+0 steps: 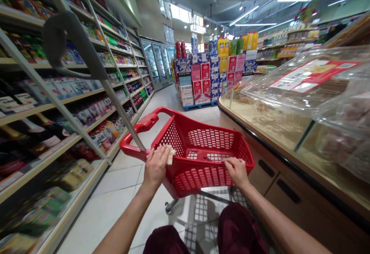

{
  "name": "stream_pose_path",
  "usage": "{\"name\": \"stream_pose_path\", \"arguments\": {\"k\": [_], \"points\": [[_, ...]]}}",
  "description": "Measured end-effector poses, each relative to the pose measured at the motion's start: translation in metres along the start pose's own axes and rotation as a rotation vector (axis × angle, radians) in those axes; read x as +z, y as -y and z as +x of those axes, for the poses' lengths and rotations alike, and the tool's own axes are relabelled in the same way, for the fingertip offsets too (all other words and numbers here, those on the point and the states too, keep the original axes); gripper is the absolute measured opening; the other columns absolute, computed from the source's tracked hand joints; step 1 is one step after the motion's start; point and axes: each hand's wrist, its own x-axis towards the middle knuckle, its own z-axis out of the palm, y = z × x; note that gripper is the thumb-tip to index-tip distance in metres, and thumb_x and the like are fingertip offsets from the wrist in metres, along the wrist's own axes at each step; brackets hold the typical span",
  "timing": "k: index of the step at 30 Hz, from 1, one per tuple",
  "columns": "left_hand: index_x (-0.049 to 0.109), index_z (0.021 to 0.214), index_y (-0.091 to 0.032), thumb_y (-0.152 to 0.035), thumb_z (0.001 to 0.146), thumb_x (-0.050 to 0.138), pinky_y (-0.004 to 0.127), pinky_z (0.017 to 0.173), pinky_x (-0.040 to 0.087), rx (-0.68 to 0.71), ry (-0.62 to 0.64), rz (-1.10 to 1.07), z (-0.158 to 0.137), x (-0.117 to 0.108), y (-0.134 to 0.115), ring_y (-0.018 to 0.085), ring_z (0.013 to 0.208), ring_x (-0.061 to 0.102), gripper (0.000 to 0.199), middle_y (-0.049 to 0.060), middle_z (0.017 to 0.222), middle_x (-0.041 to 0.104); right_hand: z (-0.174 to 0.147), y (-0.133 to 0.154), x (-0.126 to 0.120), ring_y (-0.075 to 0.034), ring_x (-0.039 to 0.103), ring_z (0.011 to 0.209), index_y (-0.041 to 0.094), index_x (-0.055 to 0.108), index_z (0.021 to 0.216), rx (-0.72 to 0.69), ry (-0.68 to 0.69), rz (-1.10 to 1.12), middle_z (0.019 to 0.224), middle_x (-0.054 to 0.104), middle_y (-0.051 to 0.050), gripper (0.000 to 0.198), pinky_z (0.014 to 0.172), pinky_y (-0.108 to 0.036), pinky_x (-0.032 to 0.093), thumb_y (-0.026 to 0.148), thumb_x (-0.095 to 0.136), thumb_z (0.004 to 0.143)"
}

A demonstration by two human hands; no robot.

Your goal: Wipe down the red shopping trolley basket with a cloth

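Note:
A red plastic shopping cart (pixel 196 162) with lattice walls stands crosswise before me, its basket bare inside. My left hand (pixel 157 165) presses a crumpled whitish cloth (pixel 171 156) against the near rim, close to the handle end. The cloth is partly hidden under the fingers. Farther right, my right hand (pixel 237 170) has its fingers curled over the same rim, toward the cart's front end. From the handle end a grey metal pole (pixel 121 109) rises up and left, carrying a dark grey plastic bracket (pixel 82 40).
Tall shelves (pixel 69 96) of bottles and packs line the left. On the right, a counter (pixel 231 111) bears clear plastic covers (pixel 289 80) with a red-and-white sign. Stacked drink cartons (pixel 202 78) stand ahead on a blue pallet (pixel 199 106). Glass-door fridges (pixel 158 63) are behind.

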Motion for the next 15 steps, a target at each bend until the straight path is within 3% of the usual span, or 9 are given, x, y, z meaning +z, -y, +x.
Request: {"name": "stream_pose_path", "arguments": {"k": [3,7,9,12,15], "points": [[0.056,0.108,-0.015,-0.009,0.079,0.035,0.041,0.094,0.033,-0.093,-0.049,0.02,-0.008,0.001,-0.016,0.024,0.108,0.05,0.035,0.01,0.115,0.057,0.0,-0.001,-0.001,-0.016,0.057,0.076,0.021,0.063,0.07,-0.005,0.003,-0.007,0.076,0.067,-0.002,0.029,0.076,-0.032,0.027,0.031,0.038,0.079],[0.057,0.106,-0.018,-0.011,0.079,0.037,0.036,0.092,0.038,0.127,0.043,-0.08,-0.004,0.003,-0.039,0.021,0.105,0.052,0.034,0.006,0.115,0.058,-0.001,-0.005,-0.003,-0.016,0.057,0.078,0.021,0.063,0.074,-0.029,0.021,-0.01,0.079,0.067,-0.002,0.027,0.077,-0.033,0.027,0.031,0.039,0.08],[0.057,0.106,-0.018,-0.013,0.08,0.037,0.034,0.09,0.04,0.163,0.098,-0.104,0.002,-0.004,-0.023,0.02,0.103,0.053,0.033,0.006,0.113,0.059,-0.001,-0.008,-0.004,-0.016,0.057,0.077,0.022,0.063,0.075,-0.049,0.035,0.001,0.079,0.067,-0.002,0.026,0.077,-0.033,0.028,0.031,0.04,0.08],[0.056,0.107,-0.015,-0.016,0.082,0.035,0.035,0.09,0.042,0.01,0.11,-0.069,0.005,-0.017,0.011,0.02,0.103,0.053,0.033,0.011,0.112,0.059,-0.001,-0.011,-0.004,-0.016,0.057,0.076,0.022,0.063,0.075,-0.067,0.041,0.012,0.077,0.066,-0.001,0.025,0.076,-0.033,0.029,0.031,0.04,0.079],[0.057,0.105,-0.013,-0.016,0.082,0.035,0.04,0.092,0.04,-0.084,0.084,-0.007,0.001,-0.015,0.009,0.023,0.107,0.051,0.032,0.013,0.114,0.057,-0.001,-0.009,-0.001,-0.016,0.057,0.074,0.021,0.063,0.073,-0.042,0.016,-0.008,0.075,0.066,-0.001,0.025,0.076,-0.034,0.029,0.031,0.041,0.079]]}}
